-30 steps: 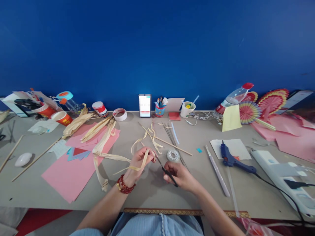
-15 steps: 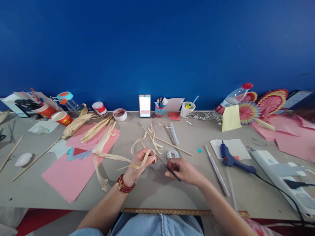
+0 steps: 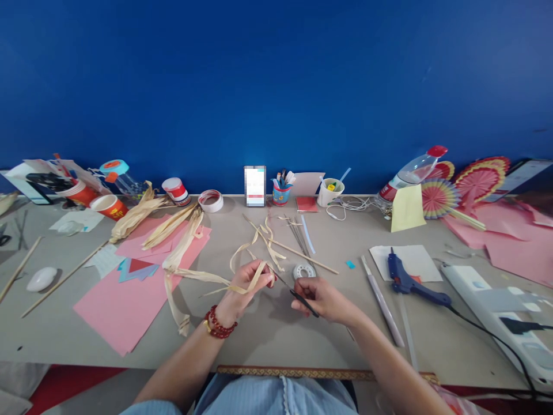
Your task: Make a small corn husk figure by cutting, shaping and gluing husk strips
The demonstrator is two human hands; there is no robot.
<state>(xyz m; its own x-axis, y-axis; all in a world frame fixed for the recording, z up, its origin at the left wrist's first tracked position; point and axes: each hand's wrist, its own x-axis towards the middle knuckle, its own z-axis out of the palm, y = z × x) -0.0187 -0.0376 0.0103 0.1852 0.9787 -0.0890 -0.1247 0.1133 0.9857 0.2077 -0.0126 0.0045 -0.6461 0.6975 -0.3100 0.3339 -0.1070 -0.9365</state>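
Observation:
Near the middle of the table, my left hand (image 3: 246, 286) pinches a pale husk strip (image 3: 254, 280) that loops over its fingers and trails off to the left. My right hand (image 3: 322, 298) has its fingers closed round the black handles of a pair of scissors (image 3: 305, 302). The scissors' blades point up and left, with their tips close to the left fingertips. More curled husk strips (image 3: 238, 252) lie just beyond the left hand. A white tape roll (image 3: 303, 271) rests right behind the right hand.
Pink paper (image 3: 123, 314) and dried husks (image 3: 185, 242) lie at the left. A blue glue gun (image 3: 410, 283), a pale-handled knife (image 3: 384, 305) and a white power strip (image 3: 488, 311) are at the right. Cups, a phone (image 3: 255, 187) and a bottle (image 3: 410, 172) stand along the blue wall.
The view has shifted very slightly. Both hands hold nearly the same position, with the strip and the scissors still in them.

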